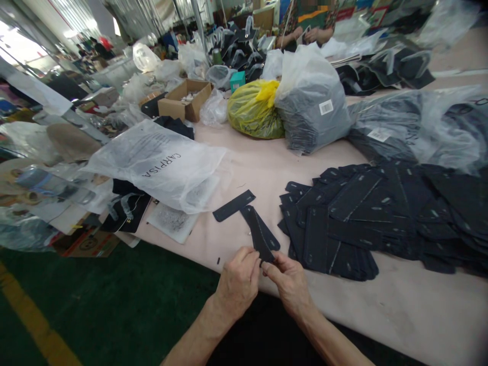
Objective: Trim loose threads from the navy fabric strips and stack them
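Observation:
Both hands meet at the near edge of the table. My left hand [241,277] pinches the near end of a dark fabric strip [260,233], its fingers closed. On the strip's other side, my right hand [288,278] grips the same end between thumb and fingers. The fingertips hide what exactly is between them. Away from my hands the strip widens and seems to overlap another dark piece. Just beyond it lies a separate flat dark strip [234,205]. To the right spreads a large pile of similar dark fabric pieces [354,218] with small slots and pale lines.
A white printed plastic bag [163,160] lies at the left, over a pale board [171,221]. Farther back stand an open cardboard box [185,99], a yellow bag [255,109] and a filled clear bag [312,101]. Another person's hands [305,36] work across the table.

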`<state>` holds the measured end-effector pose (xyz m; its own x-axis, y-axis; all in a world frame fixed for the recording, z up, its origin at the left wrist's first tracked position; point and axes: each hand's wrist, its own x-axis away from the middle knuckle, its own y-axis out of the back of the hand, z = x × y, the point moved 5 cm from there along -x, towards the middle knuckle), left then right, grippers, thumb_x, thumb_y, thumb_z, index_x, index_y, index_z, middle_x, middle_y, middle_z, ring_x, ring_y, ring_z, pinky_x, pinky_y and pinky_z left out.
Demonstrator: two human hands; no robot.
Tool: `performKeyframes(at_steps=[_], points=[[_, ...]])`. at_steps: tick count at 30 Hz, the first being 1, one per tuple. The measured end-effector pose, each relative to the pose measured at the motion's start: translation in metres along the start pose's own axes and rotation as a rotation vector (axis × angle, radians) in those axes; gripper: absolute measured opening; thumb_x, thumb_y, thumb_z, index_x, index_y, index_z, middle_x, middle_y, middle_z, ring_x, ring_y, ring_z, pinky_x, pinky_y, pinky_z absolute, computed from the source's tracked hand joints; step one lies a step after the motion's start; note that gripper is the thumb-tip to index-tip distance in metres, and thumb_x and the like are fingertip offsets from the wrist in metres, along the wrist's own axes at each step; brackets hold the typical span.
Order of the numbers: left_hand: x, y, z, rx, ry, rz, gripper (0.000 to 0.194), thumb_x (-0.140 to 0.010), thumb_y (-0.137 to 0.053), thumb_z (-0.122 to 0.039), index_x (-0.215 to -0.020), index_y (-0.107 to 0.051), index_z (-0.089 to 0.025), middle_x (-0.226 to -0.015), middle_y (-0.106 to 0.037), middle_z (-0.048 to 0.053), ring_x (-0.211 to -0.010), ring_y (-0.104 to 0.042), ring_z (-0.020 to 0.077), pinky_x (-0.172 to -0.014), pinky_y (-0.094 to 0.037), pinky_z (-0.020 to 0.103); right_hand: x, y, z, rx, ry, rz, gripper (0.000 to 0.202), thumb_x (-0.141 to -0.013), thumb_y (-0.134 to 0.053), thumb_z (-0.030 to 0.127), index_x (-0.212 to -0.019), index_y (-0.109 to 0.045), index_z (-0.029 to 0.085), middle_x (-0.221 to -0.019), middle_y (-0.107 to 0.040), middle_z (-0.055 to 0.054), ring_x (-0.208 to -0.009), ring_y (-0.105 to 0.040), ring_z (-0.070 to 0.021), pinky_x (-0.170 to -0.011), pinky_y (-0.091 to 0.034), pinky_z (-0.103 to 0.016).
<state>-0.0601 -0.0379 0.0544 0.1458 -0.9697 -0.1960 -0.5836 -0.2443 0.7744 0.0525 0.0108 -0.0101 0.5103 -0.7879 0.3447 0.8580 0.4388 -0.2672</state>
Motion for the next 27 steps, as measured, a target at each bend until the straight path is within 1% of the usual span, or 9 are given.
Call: performKeyframes(at_steps=[4,9,13,16,18,22,23,25,27], points=[[-0.001,0.0,-0.003,-0.016,-0.036,0.018,0.021,-0.091,-0.043,-0.01,-0.099,-0.062,-0.014,-0.097,-0.065,0.01,-0.09,-0.063,0.0193,-0.082,-0.056,0.034,0.0,-0.001,0.0,0.045,0.018,-0.011,0.019,-0.076,-0.07,0.035,-0.079,-0.067,0.017,-0.07,-0.062,0.001,-0.065,-0.05,-0.0152,-0.064,-0.04,-0.027],[0.002,-0.009,0.0,-0.073,-0.043,0.013,0.02,-0.09,-0.041,-0.009,-0.089,-0.059,-0.016,-0.088,-0.064,0.009,-0.082,-0.062,0.0197,-0.075,-0.054,0.034,0.0,0.001,0.001,0.062,0.036,0.004,0.017,-0.077,-0.068,0.034,-0.083,-0.069,0.017,-0.073,-0.063,0.0,-0.069,-0.052,-0.0163,-0.068,-0.042,-0.028],[0.007,-0.019,0.0,-0.088,-0.022,-0.113,0.019,-0.088,-0.04,-0.008,-0.085,-0.056,-0.016,-0.08,-0.061,0.008,-0.077,-0.06,0.0191,-0.07,-0.052,0.031,-0.001,0.001,0.003,0.065,0.027,-0.012,0.016,-0.075,-0.069,0.033,-0.078,-0.068,0.017,-0.073,-0.064,0.0,-0.067,-0.052,-0.016,-0.066,-0.042,-0.028],[0.007,-0.018,0.007,-0.052,0.067,-0.232,0.018,-0.086,-0.04,-0.009,-0.082,-0.056,-0.017,-0.076,-0.06,0.007,-0.074,-0.06,0.0186,-0.067,-0.051,0.03,-0.001,-0.001,0.004,0.038,-0.003,-0.027,0.016,-0.072,-0.07,0.032,-0.075,-0.067,0.017,-0.068,-0.061,0.001,-0.063,-0.05,-0.0146,-0.062,-0.04,-0.026],[0.007,-0.01,0.025,-0.023,0.224,-0.304,0.016,-0.086,-0.043,-0.013,-0.079,-0.057,-0.018,-0.074,-0.061,0.006,-0.072,-0.061,0.0188,-0.066,-0.05,0.03,0.0,-0.003,0.003,-0.004,-0.024,-0.035,0.015,-0.071,-0.071,0.032,-0.074,-0.067,0.017,-0.063,-0.058,0.002,-0.06,-0.047,-0.0138,-0.059,-0.038,-0.026],[0.021,0.019,0.091,0.205,0.692,-0.445,0.011,-0.081,-0.048,-0.02,-0.08,-0.059,-0.018,-0.069,-0.064,0.004,-0.063,-0.064,0.0178,-0.059,-0.051,0.028,0.001,-0.001,-0.001,-0.133,-0.062,-0.02,0.016,-0.071,-0.072,0.031,-0.075,-0.067,0.016,-0.063,-0.058,0.001,-0.059,-0.046,-0.013,-0.061,-0.038,-0.026],[0.025,0.027,0.106,0.29,0.736,-0.487,0.013,-0.078,-0.049,-0.019,-0.085,-0.059,-0.017,-0.076,-0.067,0.005,-0.068,-0.066,0.0178,-0.06,-0.052,0.028,0.001,0.0,-0.002,-0.165,-0.08,0.003,0.016,-0.071,-0.072,0.031,-0.075,-0.068,0.016,-0.064,-0.058,0.001,-0.06,-0.046,-0.013,-0.062,-0.037,-0.026],[0.035,0.043,0.127,0.372,0.722,-0.558,0.025,-0.071,-0.049,-0.014,-0.093,-0.061,-0.017,-0.09,-0.069,0.006,-0.081,-0.067,0.0177,-0.07,-0.053,0.028,0.0,0.001,-0.005,-0.222,-0.117,0.049,0.017,-0.07,-0.073,0.031,-0.076,-0.068,0.016,-0.065,-0.059,0.0,-0.06,-0.046,-0.0128,-0.063,-0.037,-0.026],[0.044,0.056,0.136,0.361,0.685,-0.611,0.025,-0.067,-0.049,-0.011,-0.086,-0.064,-0.017,-0.088,-0.069,0.004,-0.082,-0.065,0.0164,-0.075,-0.051,0.028,-0.002,0.001,-0.007,-0.257,-0.143,0.098,0.018,-0.069,-0.075,0.031,-0.076,-0.068,0.016,-0.065,-0.059,0.0,-0.06,-0.046,-0.0129,-0.064,-0.037,-0.026]])
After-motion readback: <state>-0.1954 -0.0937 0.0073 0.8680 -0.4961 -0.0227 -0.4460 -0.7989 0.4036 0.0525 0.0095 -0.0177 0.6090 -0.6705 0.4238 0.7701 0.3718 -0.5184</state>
